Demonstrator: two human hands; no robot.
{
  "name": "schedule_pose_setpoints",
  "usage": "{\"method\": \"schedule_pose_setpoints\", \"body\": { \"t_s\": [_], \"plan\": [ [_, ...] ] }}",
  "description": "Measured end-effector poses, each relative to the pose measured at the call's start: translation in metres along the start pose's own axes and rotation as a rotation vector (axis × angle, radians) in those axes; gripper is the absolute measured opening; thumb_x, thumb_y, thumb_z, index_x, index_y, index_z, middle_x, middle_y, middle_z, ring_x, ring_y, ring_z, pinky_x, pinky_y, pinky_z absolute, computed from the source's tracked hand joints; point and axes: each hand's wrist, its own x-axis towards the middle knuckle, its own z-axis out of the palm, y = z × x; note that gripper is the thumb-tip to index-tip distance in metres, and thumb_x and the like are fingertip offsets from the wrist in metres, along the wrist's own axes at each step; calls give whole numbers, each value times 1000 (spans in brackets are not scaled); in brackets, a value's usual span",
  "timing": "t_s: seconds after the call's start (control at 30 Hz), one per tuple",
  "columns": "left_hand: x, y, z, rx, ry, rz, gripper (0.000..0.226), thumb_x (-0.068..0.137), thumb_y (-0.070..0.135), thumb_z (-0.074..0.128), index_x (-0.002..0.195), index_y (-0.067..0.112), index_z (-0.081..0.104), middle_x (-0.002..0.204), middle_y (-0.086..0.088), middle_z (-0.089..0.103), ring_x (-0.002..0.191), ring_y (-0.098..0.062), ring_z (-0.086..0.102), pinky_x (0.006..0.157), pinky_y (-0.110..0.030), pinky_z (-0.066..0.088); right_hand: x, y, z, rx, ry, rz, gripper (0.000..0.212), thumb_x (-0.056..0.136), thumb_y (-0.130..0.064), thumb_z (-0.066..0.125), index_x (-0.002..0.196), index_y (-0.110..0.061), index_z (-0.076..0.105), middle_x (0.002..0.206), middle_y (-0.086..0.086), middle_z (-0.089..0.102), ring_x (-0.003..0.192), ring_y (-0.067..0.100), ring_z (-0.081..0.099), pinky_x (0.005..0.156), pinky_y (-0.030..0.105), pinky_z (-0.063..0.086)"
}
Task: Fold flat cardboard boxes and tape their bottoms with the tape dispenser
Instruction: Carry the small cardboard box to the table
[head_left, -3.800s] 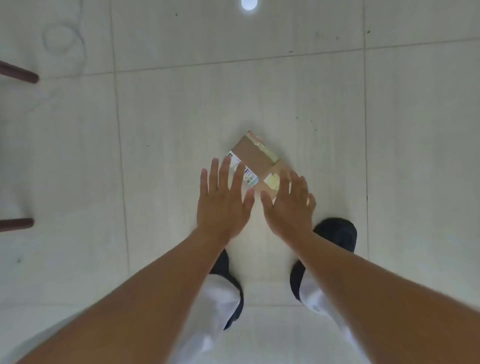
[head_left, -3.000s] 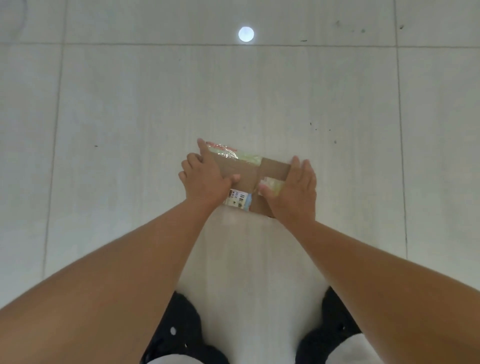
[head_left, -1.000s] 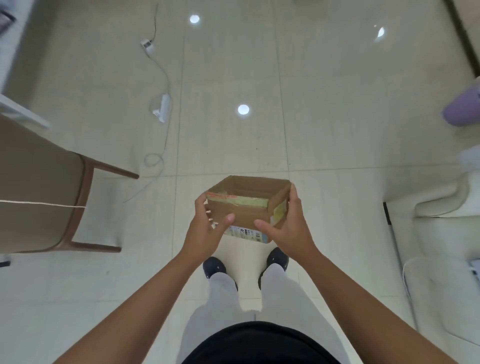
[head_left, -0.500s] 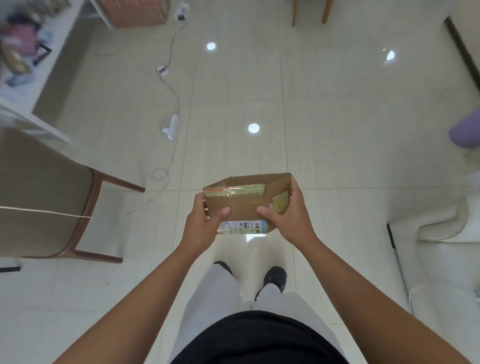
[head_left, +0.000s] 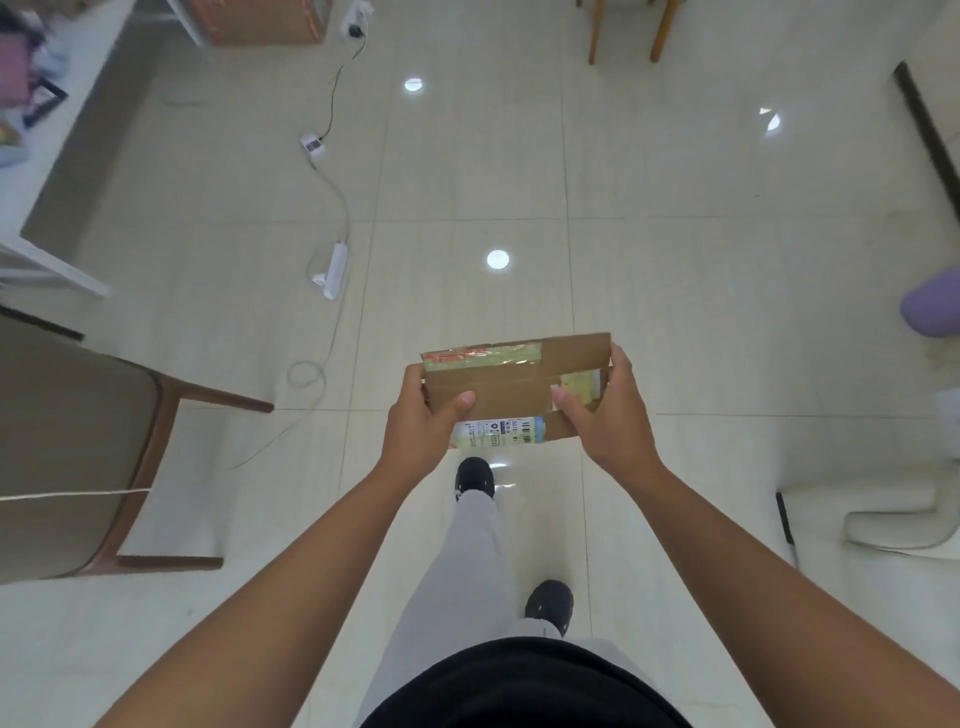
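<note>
Tiled floor (head_left: 467, 182) below; left hand (head_left: 418, 423) and right hand (head_left: 613, 415) gripped cardboard box (head_left: 498, 387) ends mid-air; old tape could let it collapse.

Glossy cream tiled floor (head_left: 675, 291) with ceiling-light reflections. Upholstered chair (head_left: 62, 447), dark wooden legs, at left. White power strip (head_left: 332, 270) on the floor, its cable (head_left: 337, 192) running to a small white adapter (head_left: 311, 144). Light wooden chair legs (head_left: 623, 31), top. Purple rounded object (head_left: 932, 306), right edge.
</note>
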Motion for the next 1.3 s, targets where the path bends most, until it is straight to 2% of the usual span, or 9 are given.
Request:
{"method": "schedule_pose_setpoints", "body": {
  "t_s": [0.13,0.33,0.47,0.67,0.8,0.97,1.1,1.2,1.3],
  "plan": [
    [79,24,-15,12,-9,15,41,89,31,72,123,30,48,111,18,65,101,-1,64,79,-25,55,74,-40,17,-45,17,-1,71,86,-39,73,144,-26,35,129,-7,58,113,13,61,93,47,53],
    [177,71,-36,66,-44,57,38,90,31,70,119,31,46,108,18,62,98,0,62,62,-16,54,161,-93,31,-38,52,-8,70,86,-35,73,144,-23,36,128,-4,57,113,16,60,93,48,52],
    [222,91,-29,77,-46,39,38,91,31,69,121,29,45,110,14,62,98,-5,63,70,-33,61,207,-106,27,-22,72,1,68,86,-34,73,143,-24,37,126,-4,57,110,16,61,91,48,54],
    [296,121,2,117,-46,51,40,91,32,69,122,31,43,110,17,61,100,-1,61,74,-38,60,289,-103,15,38,80,-1,61,84,-32,73,136,-25,43,122,-4,58,108,16,61,89,49,54],
    [358,149,27,185,-17,73,51,91,34,68,134,29,40,109,19,59,100,3,59,70,-20,52,355,-99,5,47,78,18,69,86,-40,73,142,-26,37,125,-5,58,109,15,61,89,48,54],
    [428,192,58,183,82,116,73,91,27,68,149,33,23,104,21,57,89,15,58,63,-5,46,441,-114,-10,38,87,46,90,89,-48,69,156,-28,12,136,1,52,116,17,57,93,44,53],
    [473,210,69,215,116,157,60,93,25,65,140,43,32,120,2,55,100,1,58,73,-17,52,498,-133,-16,-68,59,-22,78,92,-51,62,154,-40,15,121,1,50,97,11,52,78,32,48],
    [509,216,70,330,111,184,47,96,29,62,138,36,42,119,-6,48,91,22,48,66,-1,43,537,-145,-16,-135,4,-85,67,97,-51,54,154,-44,20,113,1,43,91,13,53,75,28,46],
    [554,223,69,355,93,161,44,97,31,59,138,36,44,117,-4,45,86,23,47,62,1,40,578,-152,-13,-155,-53,-62,66,96,-49,56,154,-41,25,117,2,41,97,15,54,80,26,46]
  ]
}}
